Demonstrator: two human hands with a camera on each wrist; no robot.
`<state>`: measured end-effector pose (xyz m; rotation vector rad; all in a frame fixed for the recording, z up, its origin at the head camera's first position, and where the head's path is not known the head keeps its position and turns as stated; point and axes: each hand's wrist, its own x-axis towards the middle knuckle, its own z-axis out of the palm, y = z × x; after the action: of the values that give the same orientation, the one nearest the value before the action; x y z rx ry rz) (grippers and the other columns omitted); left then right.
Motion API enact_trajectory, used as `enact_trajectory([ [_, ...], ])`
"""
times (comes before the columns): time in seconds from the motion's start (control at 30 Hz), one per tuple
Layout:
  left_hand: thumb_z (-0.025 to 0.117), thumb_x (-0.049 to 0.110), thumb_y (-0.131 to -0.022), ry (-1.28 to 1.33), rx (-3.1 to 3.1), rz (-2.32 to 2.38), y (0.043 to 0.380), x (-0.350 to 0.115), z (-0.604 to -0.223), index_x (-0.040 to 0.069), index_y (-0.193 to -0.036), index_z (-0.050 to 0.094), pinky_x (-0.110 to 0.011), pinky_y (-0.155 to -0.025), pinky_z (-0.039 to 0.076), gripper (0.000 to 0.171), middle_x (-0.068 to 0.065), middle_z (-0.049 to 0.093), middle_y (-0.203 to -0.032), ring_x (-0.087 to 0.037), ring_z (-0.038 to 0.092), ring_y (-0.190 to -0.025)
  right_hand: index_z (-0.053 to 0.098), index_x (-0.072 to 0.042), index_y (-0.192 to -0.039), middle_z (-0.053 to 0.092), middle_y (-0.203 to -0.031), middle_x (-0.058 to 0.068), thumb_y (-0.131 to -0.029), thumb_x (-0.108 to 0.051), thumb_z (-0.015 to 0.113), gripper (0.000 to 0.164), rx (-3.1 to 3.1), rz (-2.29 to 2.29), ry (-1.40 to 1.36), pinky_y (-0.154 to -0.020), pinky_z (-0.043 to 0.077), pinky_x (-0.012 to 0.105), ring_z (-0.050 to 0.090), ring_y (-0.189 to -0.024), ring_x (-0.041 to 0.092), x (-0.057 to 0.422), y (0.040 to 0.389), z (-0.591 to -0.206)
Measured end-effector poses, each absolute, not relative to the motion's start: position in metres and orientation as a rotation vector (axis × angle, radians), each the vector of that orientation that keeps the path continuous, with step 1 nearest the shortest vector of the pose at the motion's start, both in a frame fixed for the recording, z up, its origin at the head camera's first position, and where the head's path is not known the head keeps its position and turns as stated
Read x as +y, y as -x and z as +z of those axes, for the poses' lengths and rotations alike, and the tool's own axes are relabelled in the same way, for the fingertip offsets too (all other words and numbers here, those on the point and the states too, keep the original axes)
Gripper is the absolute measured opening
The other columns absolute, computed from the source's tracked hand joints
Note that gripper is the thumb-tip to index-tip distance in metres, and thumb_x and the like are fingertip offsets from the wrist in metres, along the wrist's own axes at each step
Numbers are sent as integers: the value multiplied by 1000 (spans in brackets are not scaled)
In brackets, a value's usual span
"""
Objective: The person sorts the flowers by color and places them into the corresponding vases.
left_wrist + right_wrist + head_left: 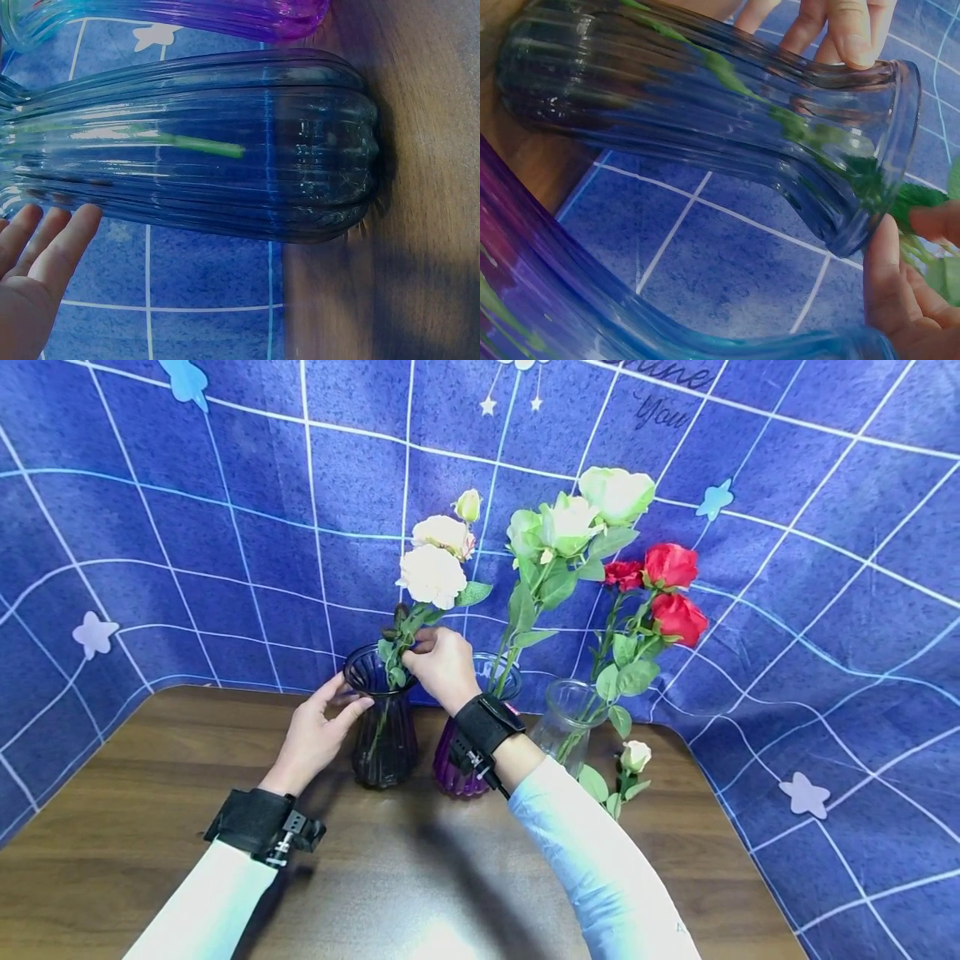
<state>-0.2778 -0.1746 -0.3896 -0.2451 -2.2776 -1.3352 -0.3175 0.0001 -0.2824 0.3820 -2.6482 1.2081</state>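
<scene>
A dark ribbed glass vase stands upright on the table. My left hand holds its neck from the left, thumb on the near side and fingers around the back; in the left wrist view its fingers lie along the glass. My right hand pinches the leafy stem of a pale cream artificial flower spray just above the rim. The lower stem is inside the vase, its cut end above the bottom. In the right wrist view, green leaves sit in the vase's mouth.
Right of it, a purple-blue vase, partly behind my right wrist, holds white-green roses. A clear vase holds red roses. One small white rose is at the wooden table's right. Blue patterned cloth hangs behind.
</scene>
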Motion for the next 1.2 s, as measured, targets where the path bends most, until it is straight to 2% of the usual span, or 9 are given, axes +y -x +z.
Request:
enact_trajectory([
  [0.17,62,33,-90,247,-2289,-1325,277,-175,-389,13,-133,52,-6,-80,41,48,-11,67,-115,8,55,-95,69,-6,-107,74,-93,6,-81,-18,67,29,-2660,1216,-357,-77,54,24,69,-88,17,2,318,-281],
  [0.3,62,33,-90,248,-2285,-1329,277,-176,-391,12,-133,52,-6,-82,41,49,-12,67,-115,16,52,-92,69,-5,-106,74,-94,7,-81,-18,67,28,-2681,1209,-344,-78,55,26,69,-90,17,3,319,-282],
  [0.4,62,33,-90,246,-2291,-1327,277,-176,-392,12,-133,52,-5,-81,41,49,-12,66,-116,17,51,-92,70,-5,-105,74,-94,8,-80,-18,68,28,-2699,1192,-340,-79,55,26,69,-91,17,4,319,-282],
  [0.6,62,33,-90,244,-2297,-1311,277,-177,-392,12,-133,51,-6,-82,41,49,-12,66,-116,6,56,-96,70,-3,-102,73,-95,9,-80,-20,71,28,-2721,1151,-347,-78,56,27,69,-92,18,8,317,-281],
  [0.87,62,32,-90,251,-2285,-1320,278,-176,-391,11,-132,53,-6,-80,41,48,-13,67,-114,19,49,-91,69,-4,-102,73,-95,9,-80,-22,72,29,-2718,1192,-375,-66,55,21,70,-80,16,11,313,-279],
  [1.03,62,33,-90,249,-2280,-1321,278,-175,-391,12,-132,53,-5,-79,41,48,-13,67,-114,18,49,-91,68,-4,-103,74,-88,9,-81,-23,72,28,-2724,1289,-356,-57,52,18,70,-68,15,14,311,-277],
  [1.2,62,32,-90,250,-2276,-1335,278,-175,-391,11,-132,53,-4,-78,41,48,-13,66,-115,17,50,-91,69,-4,-103,74,-85,9,-82,-22,72,28,-2730,1303,-367,-53,48,16,70,-67,17,17,311,-279],
])
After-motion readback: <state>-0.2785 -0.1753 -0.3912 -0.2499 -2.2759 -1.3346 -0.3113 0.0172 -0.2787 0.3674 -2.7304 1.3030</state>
